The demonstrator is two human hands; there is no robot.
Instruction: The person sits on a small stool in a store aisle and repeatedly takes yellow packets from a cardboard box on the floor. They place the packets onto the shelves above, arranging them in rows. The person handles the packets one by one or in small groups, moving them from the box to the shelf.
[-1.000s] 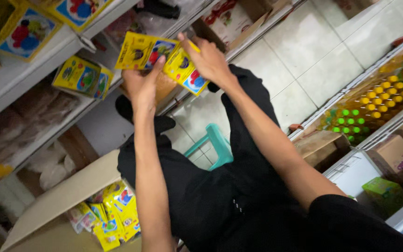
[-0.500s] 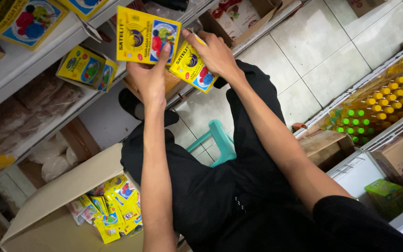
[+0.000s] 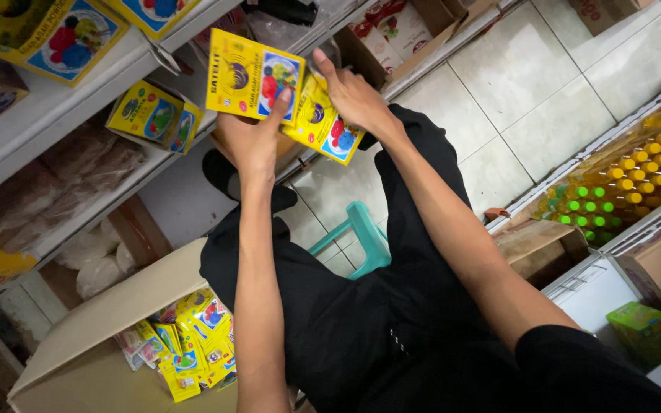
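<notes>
Fingers of the left hand pinched a yellow packet, while the right hand at three o'clock gripped a second yellow packet.

You have a single view, from the camera on your head, tilted sideways and looking down along your forearms. It sits close, facing the white shelf to your left, with the tiled floor and cardboard box below.
</notes>
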